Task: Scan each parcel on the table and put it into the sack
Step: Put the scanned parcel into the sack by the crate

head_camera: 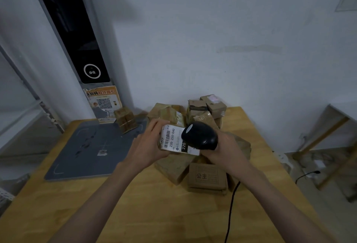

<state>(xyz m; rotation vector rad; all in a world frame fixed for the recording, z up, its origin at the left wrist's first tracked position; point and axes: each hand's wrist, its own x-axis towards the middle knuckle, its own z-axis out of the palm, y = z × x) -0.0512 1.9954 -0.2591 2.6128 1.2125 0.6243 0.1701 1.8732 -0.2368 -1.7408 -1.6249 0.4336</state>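
1 scanner (200,136), 1 held parcel (172,140).

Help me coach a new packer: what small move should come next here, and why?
Probably tilt the black handheld scanner back toward the barcode: the right hand holds it over the white shipping label of the small brown parcel that the left hand grips.

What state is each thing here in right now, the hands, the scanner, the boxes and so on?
Left hand: grips the labelled parcel.
Labelled parcel: held up off the table, label facing up.
Right hand: holds the scanner.
Scanner: over the label, cable trailing down.
Piled parcels: lying on the table.
Lone parcel: resting on the grey mat.
Wall screen: dark.
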